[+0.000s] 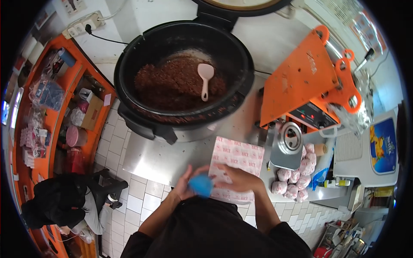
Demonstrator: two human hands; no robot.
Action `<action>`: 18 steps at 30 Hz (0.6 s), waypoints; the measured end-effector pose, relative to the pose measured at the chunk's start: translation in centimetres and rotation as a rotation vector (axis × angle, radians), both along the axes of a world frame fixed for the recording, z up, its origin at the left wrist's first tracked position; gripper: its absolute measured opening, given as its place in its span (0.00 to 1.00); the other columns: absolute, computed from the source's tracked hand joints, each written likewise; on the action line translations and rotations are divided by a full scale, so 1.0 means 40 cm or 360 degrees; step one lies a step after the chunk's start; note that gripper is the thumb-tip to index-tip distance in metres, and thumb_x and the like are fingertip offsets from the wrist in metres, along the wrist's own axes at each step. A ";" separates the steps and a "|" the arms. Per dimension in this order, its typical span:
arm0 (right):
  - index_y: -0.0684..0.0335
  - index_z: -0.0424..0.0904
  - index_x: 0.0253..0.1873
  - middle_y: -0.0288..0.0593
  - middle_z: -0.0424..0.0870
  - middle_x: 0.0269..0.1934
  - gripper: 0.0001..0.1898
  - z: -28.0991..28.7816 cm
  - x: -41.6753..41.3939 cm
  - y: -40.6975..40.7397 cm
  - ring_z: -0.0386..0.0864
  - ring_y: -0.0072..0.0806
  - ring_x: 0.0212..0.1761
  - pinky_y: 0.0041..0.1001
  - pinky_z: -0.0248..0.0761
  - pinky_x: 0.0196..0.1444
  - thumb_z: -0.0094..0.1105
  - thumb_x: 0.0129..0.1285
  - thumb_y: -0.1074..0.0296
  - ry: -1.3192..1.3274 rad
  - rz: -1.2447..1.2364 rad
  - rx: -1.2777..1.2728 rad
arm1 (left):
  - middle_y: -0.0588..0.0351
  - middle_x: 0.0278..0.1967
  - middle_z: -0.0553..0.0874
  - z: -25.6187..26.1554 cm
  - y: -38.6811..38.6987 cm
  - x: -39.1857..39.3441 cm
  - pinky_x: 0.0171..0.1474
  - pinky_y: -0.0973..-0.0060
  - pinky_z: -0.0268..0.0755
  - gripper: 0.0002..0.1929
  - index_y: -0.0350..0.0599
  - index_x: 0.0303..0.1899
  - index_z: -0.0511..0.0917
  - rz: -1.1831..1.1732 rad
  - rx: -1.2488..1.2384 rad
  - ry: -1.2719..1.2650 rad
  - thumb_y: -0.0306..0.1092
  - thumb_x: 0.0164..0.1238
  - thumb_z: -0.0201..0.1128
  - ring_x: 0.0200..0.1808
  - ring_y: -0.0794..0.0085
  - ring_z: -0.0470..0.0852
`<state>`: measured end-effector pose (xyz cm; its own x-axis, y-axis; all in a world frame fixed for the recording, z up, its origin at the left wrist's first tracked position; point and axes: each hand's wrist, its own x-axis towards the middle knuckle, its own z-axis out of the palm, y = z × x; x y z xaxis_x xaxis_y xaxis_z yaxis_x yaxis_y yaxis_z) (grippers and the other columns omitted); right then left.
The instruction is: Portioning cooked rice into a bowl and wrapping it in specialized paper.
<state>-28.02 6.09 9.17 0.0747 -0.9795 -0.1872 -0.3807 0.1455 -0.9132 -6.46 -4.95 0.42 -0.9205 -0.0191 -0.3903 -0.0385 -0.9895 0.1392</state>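
My left hand (183,187) holds a small blue cup or mould (200,185), blurred, close to my body at the table's front edge. Just to its right, my right hand (240,179) hovers over or rests on a stack of printed pink-and-white wrapping paper (238,153), fingers spread; contact cannot be told. Beyond my hands stands a large black rice cooker (142,124), holding reddish-brown cooked rice (171,75). A pale pink rice paddle (206,75) lies on the rice.
Right of the paper are a digital scale (284,160) bearing a metal ring-like piece, several wrapped balls (292,185) and an orange sealing machine (300,77). The cooker's raised lid (242,8) is behind. A person in black (58,200) sits by orange shelves (72,77) at left.
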 end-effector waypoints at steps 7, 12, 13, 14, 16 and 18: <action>0.69 0.83 0.42 0.48 0.85 0.28 0.14 0.484 -0.032 -0.416 0.86 0.32 0.30 0.26 0.77 0.36 0.59 0.72 0.61 0.0451 -0.0095 -0.0059 | 0.32 0.58 0.79 0.021 -0.191 0.157 0.66 0.49 0.68 0.34 0.35 0.63 0.71 -0.0253 -0.0072 0.0028 0.60 0.76 0.41 0.60 0.42 0.79; 0.73 0.84 0.43 0.60 0.86 0.37 0.22 0.217 -0.238 -0.786 0.87 0.48 0.41 0.40 0.78 0.44 0.56 0.71 0.54 0.1590 0.0019 0.0562 | 0.28 0.54 0.81 0.083 -0.394 0.258 0.67 0.40 0.65 0.39 0.35 0.64 0.67 0.0316 -0.0401 0.0070 0.62 0.64 0.46 0.57 0.37 0.80; 0.74 0.85 0.45 0.62 0.86 0.43 0.21 0.164 -0.250 -0.817 0.86 0.51 0.46 0.41 0.77 0.47 0.56 0.70 0.56 0.1708 0.0031 0.0821 | 0.28 0.51 0.82 0.062 -0.443 0.305 0.64 0.39 0.69 0.39 0.36 0.63 0.66 0.0431 -0.0483 0.0043 0.64 0.64 0.45 0.54 0.37 0.82; 0.74 0.85 0.45 0.62 0.86 0.43 0.21 0.113 -0.266 -0.833 0.86 0.51 0.46 0.41 0.77 0.47 0.56 0.70 0.56 0.1706 0.0007 0.0841 | 0.29 0.47 0.83 0.044 -0.483 0.344 0.61 0.39 0.72 0.39 0.37 0.63 0.66 0.0546 -0.0560 0.0023 0.65 0.63 0.44 0.52 0.37 0.83; 0.75 0.83 0.50 0.65 0.83 0.51 0.20 0.035 -0.291 -0.858 0.83 0.52 0.52 0.40 0.77 0.51 0.53 0.70 0.60 0.1643 0.0065 0.1218 | 0.34 0.40 0.85 0.090 -0.542 0.346 0.40 0.61 0.86 0.40 0.42 0.64 0.64 0.0834 -0.0987 -0.0209 0.70 0.66 0.41 0.39 0.47 0.88; 0.75 0.83 0.50 0.65 0.83 0.50 0.19 0.082 -0.244 -0.889 0.83 0.54 0.52 0.40 0.77 0.52 0.52 0.69 0.62 0.1352 -0.0270 0.1192 | 0.34 0.39 0.85 0.097 -0.575 0.378 0.39 0.63 0.84 0.40 0.41 0.65 0.63 0.1040 -0.0994 -0.0297 0.69 0.66 0.40 0.36 0.49 0.88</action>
